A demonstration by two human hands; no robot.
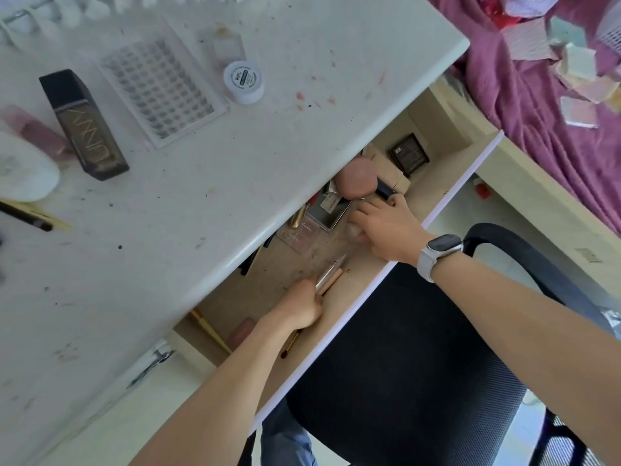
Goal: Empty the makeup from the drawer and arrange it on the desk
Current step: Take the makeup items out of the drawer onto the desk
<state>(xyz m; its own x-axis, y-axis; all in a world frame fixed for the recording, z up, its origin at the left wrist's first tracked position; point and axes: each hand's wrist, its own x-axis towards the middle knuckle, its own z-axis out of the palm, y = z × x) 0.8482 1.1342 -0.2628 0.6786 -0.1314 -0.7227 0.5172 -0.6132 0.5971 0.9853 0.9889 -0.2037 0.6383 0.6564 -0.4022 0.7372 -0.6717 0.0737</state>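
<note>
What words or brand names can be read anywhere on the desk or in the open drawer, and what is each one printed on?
"UNNY": on the dark bottle lying on the desk.
White jar lid: printed text, too small and blurred to read.
Clear compact in the drawer: faint lettering, not legible.
Silver case in the drawer: small label, unreadable.
Dark square compact in the drawer: label too small to read.

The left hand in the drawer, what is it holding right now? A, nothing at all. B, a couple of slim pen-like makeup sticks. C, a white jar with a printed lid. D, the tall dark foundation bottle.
B: the left hand is curled round slim makeup sticks inside the open drawer, while the white jar and dark foundation bottle sit on the desk.
</note>
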